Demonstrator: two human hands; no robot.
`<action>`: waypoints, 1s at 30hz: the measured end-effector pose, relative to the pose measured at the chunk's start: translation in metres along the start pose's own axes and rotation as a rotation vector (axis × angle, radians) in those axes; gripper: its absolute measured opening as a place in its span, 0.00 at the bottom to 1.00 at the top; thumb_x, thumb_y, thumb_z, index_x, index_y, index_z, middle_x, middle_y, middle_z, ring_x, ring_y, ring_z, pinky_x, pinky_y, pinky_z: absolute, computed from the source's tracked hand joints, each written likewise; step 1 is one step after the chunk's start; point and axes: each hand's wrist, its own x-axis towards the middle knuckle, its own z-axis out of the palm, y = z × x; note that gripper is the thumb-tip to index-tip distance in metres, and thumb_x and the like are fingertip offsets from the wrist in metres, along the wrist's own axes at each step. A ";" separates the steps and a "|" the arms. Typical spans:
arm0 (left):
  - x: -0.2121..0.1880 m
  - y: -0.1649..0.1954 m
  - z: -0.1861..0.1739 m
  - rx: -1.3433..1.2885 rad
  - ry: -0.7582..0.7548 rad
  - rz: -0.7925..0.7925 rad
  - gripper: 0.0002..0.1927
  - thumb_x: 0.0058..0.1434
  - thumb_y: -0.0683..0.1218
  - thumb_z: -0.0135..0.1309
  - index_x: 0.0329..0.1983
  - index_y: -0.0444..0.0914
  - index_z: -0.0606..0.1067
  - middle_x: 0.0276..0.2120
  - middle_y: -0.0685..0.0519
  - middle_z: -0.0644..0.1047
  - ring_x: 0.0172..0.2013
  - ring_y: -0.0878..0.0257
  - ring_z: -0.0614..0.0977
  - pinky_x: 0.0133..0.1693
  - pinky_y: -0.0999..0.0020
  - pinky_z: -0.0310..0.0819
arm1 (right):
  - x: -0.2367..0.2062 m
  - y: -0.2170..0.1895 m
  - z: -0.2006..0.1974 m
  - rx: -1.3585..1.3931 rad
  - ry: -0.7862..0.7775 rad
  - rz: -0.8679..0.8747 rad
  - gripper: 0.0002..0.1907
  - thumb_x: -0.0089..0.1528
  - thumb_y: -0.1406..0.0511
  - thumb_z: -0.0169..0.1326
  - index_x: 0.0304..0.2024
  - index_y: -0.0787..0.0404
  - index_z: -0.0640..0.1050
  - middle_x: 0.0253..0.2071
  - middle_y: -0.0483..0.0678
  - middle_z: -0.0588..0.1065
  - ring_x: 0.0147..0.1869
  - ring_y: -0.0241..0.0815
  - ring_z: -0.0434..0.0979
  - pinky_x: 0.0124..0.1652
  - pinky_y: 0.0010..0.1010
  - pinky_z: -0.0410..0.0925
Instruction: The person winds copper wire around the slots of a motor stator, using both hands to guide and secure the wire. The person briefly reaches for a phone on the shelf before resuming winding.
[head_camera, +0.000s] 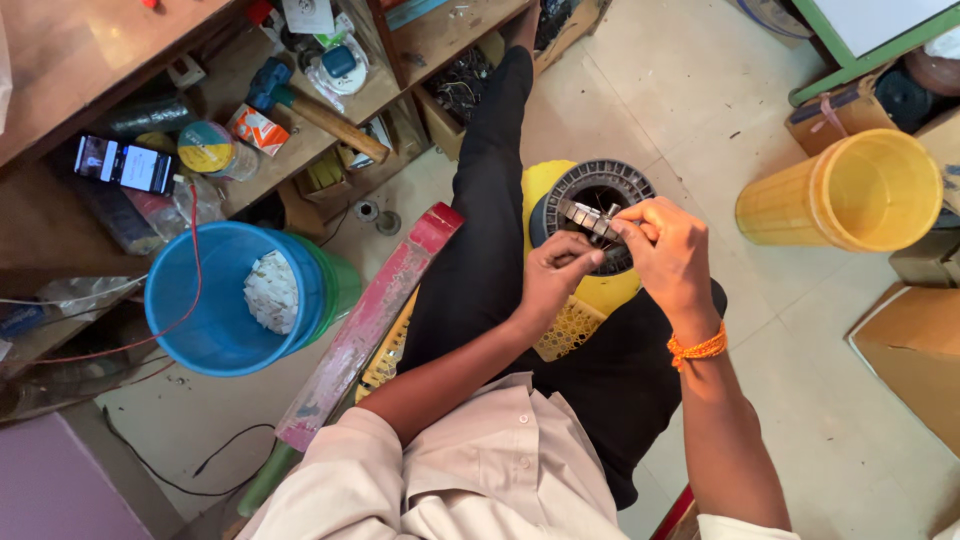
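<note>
A dark round ribbed part (596, 186) with a hollow centre rests on a yellow plastic piece (600, 292) on my lap. Across its opening lies a row of small grey metal pieces (585, 215). My right hand (672, 252), with an orange thread at the wrist, pinches the right end of that row. My left hand (553, 275) has its fingers closed just below the row, touching the dark part's rim; whether it grips anything I cannot tell.
A blue bucket (205, 300) holding white bits stands at left, beside a long red board (370, 325). A yellow bin (850, 195) stands at right. Wooden shelves (330, 110) carry a hammer (310, 110), tape rolls and a phone (122, 163). Cardboard (915, 350) lies at far right.
</note>
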 end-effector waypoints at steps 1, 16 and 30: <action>0.002 0.000 -0.001 -0.020 0.039 -0.115 0.06 0.63 0.41 0.64 0.35 0.32 0.80 0.39 0.56 0.76 0.27 0.73 0.72 0.28 0.75 0.62 | 0.002 0.004 0.000 0.074 -0.015 0.049 0.04 0.64 0.71 0.60 0.38 0.69 0.78 0.32 0.45 0.77 0.33 0.26 0.76 0.32 0.23 0.67; 0.000 0.015 0.010 0.062 0.119 -0.214 0.08 0.60 0.43 0.66 0.34 0.32 0.82 0.39 0.56 0.77 0.24 0.73 0.72 0.25 0.75 0.62 | 0.022 0.019 -0.007 0.324 -0.183 0.380 0.05 0.63 0.71 0.60 0.37 0.69 0.80 0.25 0.37 0.71 0.30 0.23 0.67 0.30 0.18 0.62; 0.018 0.012 0.009 0.022 0.140 -0.423 0.07 0.60 0.45 0.64 0.37 0.36 0.83 0.24 0.59 0.75 0.19 0.73 0.69 0.22 0.75 0.60 | 0.021 0.077 -0.017 0.309 -0.144 0.432 0.05 0.62 0.70 0.61 0.37 0.69 0.81 0.26 0.38 0.73 0.28 0.23 0.63 0.28 0.20 0.54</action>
